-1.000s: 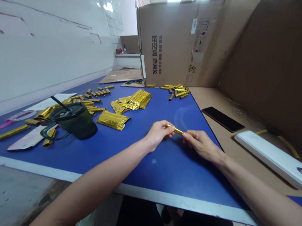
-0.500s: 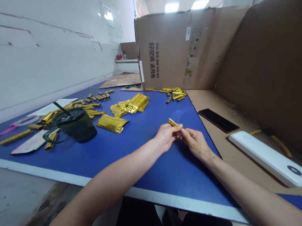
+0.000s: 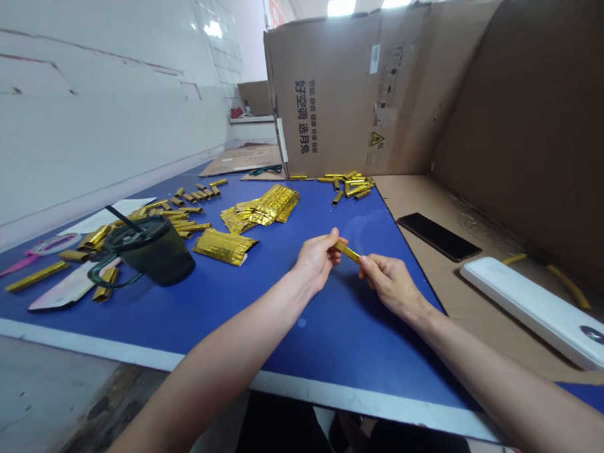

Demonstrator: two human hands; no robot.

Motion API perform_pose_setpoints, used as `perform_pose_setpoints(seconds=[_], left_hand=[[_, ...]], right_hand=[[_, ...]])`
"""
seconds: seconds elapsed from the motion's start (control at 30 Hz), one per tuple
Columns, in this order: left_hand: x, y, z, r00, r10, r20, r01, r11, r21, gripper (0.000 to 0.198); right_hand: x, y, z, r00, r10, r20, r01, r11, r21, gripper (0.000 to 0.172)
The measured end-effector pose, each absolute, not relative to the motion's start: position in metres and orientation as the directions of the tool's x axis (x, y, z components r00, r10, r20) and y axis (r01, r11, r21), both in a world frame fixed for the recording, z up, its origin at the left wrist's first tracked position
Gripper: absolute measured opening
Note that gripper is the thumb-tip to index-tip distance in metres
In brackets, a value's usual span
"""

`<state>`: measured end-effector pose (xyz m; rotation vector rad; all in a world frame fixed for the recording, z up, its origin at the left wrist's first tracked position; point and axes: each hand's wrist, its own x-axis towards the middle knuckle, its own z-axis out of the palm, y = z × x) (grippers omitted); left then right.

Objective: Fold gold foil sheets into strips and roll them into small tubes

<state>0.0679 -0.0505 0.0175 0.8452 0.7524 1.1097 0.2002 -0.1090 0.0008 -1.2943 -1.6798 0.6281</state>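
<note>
A small gold foil tube (image 3: 348,252) is stretched between my two hands above the blue table (image 3: 297,333). My left hand (image 3: 319,259) pinches its far left end between thumb and fingers. At the near right end, my right hand (image 3: 387,278) grips it with thumb and forefinger. Flat gold foil sheets (image 3: 274,204) lie beyond my left hand, with a folded gold foil packet (image 3: 225,246) nearer. A small pile of gold foil tubes (image 3: 355,185) rests against the cardboard at the back.
On the left stand a dark lidded cup with a straw (image 3: 153,250) and many gold tubes (image 3: 182,225), beside a roll of tape (image 3: 56,244). To the right, a black phone (image 3: 438,236) and a white power bank (image 3: 541,313) lie on cardboard. Tall cardboard (image 3: 346,97) walls the back.
My left hand has slid up and left along the gold foil tube to its far end, baring its middle. My right hand stays almost in place.
</note>
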Motion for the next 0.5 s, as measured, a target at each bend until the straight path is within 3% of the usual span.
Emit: perform_pose_setpoints(seconds=[0.1, 0.23, 0.37, 0.5], left_hand=[[0.0667, -0.0485, 0.017, 0.29, 0.955, -0.063, -0.438, 0.191, 0.879, 0.027], [0.064, -0.0447, 0.0172, 0.328, 0.945, 0.012, -0.479, 0.155, 0.864, 0.028], [0.0644, -0.0449, 0.0166, 0.385, 0.921, 0.064, -0.501, 0.15, 0.852, 0.03], [0.0653, -0.0471, 0.0156, 0.406, 0.91, 0.084, -0.508, 0.148, 0.848, 0.03]], right_hand=[[0.1992, -0.1099, 0.0016, -0.05, 0.959, 0.279, 0.389, 0.276, -0.879, 0.04], [0.2, -0.112, 0.0047, -0.182, 0.983, 0.036, 0.059, 0.047, -0.997, 0.049], [0.2022, -0.1141, 0.0083, -0.414, 0.905, -0.104, -0.176, -0.191, -0.966, 0.052], [0.2025, -0.115, 0.0092, -0.486, 0.87, -0.089, -0.258, -0.239, -0.936, 0.038]])
